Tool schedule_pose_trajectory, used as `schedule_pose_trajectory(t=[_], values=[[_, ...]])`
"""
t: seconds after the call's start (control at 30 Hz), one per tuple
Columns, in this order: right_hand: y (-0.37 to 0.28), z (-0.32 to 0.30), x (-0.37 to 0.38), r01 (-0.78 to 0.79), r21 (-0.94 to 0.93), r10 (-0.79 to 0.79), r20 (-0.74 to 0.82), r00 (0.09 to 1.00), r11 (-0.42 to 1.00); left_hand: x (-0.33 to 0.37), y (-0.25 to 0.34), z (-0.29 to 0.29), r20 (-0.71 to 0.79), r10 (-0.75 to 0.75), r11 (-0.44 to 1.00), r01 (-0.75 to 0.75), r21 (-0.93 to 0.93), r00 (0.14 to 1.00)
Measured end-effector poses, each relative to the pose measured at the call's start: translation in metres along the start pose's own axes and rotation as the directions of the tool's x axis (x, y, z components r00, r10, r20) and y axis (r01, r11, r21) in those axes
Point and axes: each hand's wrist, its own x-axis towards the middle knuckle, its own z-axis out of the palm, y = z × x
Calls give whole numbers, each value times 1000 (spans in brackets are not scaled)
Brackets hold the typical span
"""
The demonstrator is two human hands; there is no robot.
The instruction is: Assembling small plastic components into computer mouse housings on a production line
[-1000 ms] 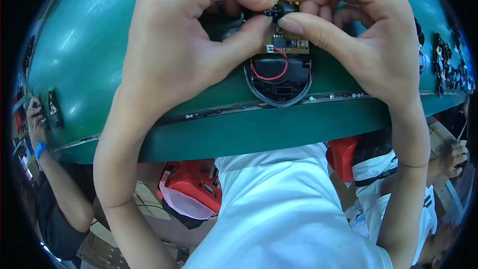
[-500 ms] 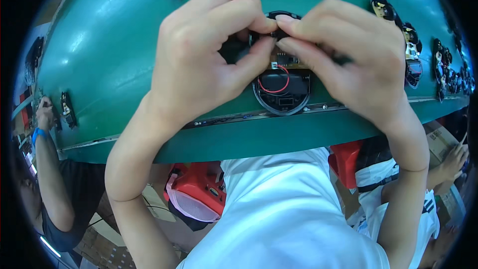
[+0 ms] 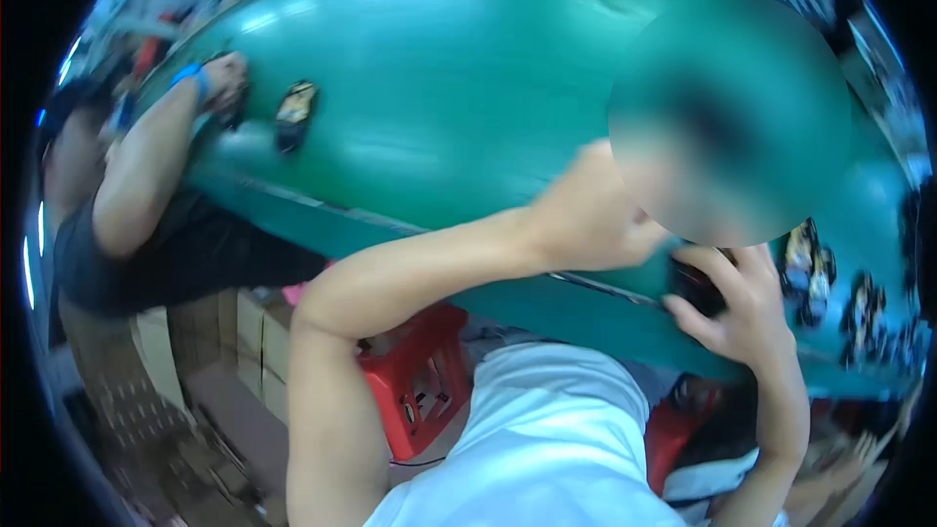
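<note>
My right hand (image 3: 739, 304) has its fingers wrapped round a black rounded casing (image 3: 695, 285) near the front edge of the green table. Only a dark part of that casing shows between thumb and fingers. Just above it, my left hand (image 3: 590, 220) reaches across from the left. A blurred round patch covers its fingertips, so what they touch or hold is hidden. Both hands are smeared by motion. To their right lie black assemblies (image 3: 800, 259) with pale gold insides.
A co-worker's hand (image 3: 224, 78) with a blue wristband rests on a dark thing at the table's left end. Another black assembly (image 3: 295, 115) lies nearby. More dark assemblies (image 3: 863, 310) lie far right. A red stool (image 3: 415, 381) stands below the table edge.
The view has swung, and the table contents now appear shifted. My hands have parted from their pinch together over the casing's circuit board. My right hand has moved down round the casing's side.
</note>
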Motion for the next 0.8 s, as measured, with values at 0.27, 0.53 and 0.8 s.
schedule_pose_trajectory(t=[0.27, 0.53, 0.8], values=[[41, -31, -49, -95, -89, 100, 50, 994, 992, -71, -18, -149, -454, 134, 619, 283, 733, 881], [55, -52, -57, -210, -207, 215, 4, 977, 956, -156, -37, -170, -660, -173, 162, 682, 713, 731], [43, -39, -7, -121, -200, 116, -38, 993, 972, -91, 39, -52, -223, -279, 377, 320, 869, 934]])
